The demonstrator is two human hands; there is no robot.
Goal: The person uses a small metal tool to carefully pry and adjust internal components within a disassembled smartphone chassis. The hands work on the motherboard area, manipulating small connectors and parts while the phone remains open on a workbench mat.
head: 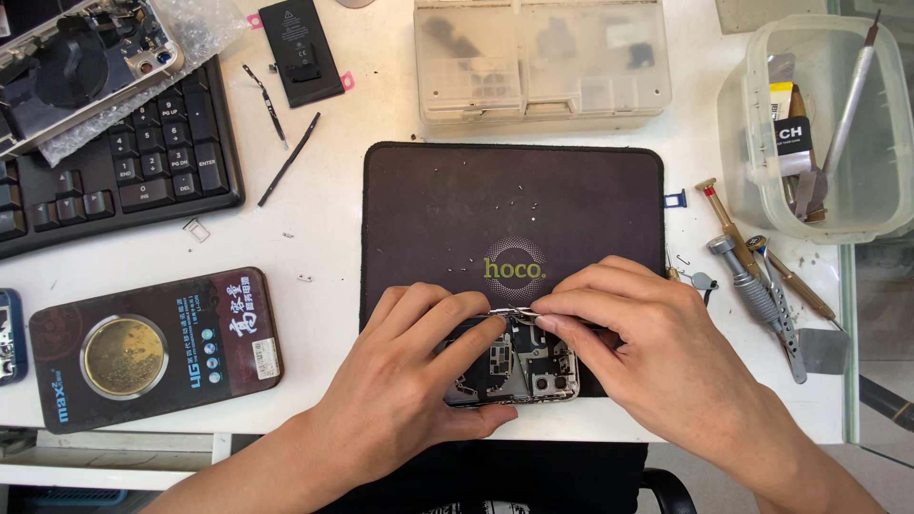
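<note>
Two hands meeting over an opened phone (519, 366) at the near edge of a dark work mat (514, 219), on a white surface (314, 247).

Far left: a black keyboard (124, 152) under a second opened phone in bubble wrap (86, 57); nearer, a dark rectangular tin with a round gold window (152, 347). Beside the keyboard, a loose black battery (300, 49) and thin black strips (286, 162).

Left hand (409, 381): palm down, fingers curled over the phone's left side, steadying it, index fingertip pressed at the top edge.

Centre: tiny screws (495, 205) scattered loose on the mat, well apart from the phone. Behind the mat, a translucent parts box (543, 62).

Right hand (657, 352): palm down, thumb and index finger pinched together on a small silvery piece (514, 312) at the phone's top edge, touching the left fingertip. Whether a tool or a part, impossible to tell.

Right: screwdrivers (762, 286) lying beside the mat, and a clear tub of tools (828, 124).

Likely risks: a slip of the pinch scratching the exposed board; a brushing wrist sweeping the loose screws off the mat; the phone, close to the mat's near edge, sliding toward the body.
</note>
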